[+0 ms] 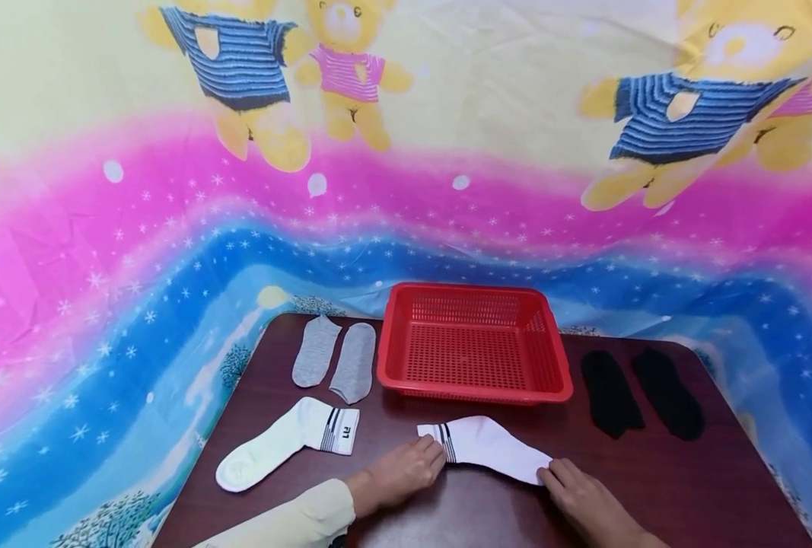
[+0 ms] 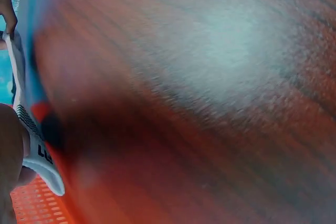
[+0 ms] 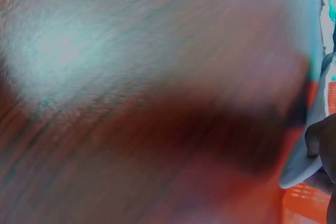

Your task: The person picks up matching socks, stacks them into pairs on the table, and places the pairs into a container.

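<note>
One white sock [image 1: 498, 445] held between a left hand [image 1: 407, 467] and a right hand [image 1: 587, 496], just in front of a red basket [image 1: 477, 392] on a brown table [image 1: 727, 487].
On my screens, the left hand pinches the striped cuff [image 1: 449, 442] and the right hand pinches the toe [image 1: 532, 463]. The cuff's lettering [image 2: 44, 153], covered in the head view, shows only partly from the left wrist. Both wrist views crop hand and sock against one edge, with blurred table filling most of the rest. A second white sock [image 1: 278, 445] lies to the left.
</note>
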The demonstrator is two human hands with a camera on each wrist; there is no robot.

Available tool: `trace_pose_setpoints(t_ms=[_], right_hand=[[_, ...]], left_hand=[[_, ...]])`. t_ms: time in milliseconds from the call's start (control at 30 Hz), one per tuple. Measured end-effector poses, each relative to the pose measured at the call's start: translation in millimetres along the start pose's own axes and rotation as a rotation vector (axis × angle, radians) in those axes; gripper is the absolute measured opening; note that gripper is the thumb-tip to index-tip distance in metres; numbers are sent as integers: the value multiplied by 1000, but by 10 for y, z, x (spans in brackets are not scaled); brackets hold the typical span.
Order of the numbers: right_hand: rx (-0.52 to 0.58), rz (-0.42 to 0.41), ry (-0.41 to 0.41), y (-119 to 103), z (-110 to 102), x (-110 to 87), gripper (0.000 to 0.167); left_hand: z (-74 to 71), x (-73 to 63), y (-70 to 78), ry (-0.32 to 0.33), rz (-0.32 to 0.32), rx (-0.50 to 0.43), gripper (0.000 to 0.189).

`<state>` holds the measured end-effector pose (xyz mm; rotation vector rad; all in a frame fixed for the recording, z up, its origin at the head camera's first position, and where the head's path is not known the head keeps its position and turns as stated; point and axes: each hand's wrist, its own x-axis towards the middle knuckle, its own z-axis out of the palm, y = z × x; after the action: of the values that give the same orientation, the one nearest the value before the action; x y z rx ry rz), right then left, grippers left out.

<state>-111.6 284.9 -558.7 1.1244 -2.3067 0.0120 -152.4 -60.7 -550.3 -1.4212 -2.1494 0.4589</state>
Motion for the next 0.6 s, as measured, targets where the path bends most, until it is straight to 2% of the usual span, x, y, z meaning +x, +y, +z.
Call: trace_pose_setpoints(t_ms=[100,233,300,500,600], right_hand=[[55,20,35,42,-78,42,59],[135,85,16,76,-172,89,58],[153,132,7,77,-219,105,56],[214,272,67,70,-368,154,54],[299,361,63,59,-440,187,30]], left_hand=[[-77,-6,-88,38,-71,-154,33],[-161,-34,-216,130,-209,-440,26],[-202,-45,-267,168,-253,-529,20],[-335,-31,-322,182,-318,-692,19],[-410,-8,-313,162,-408,-885,19]])
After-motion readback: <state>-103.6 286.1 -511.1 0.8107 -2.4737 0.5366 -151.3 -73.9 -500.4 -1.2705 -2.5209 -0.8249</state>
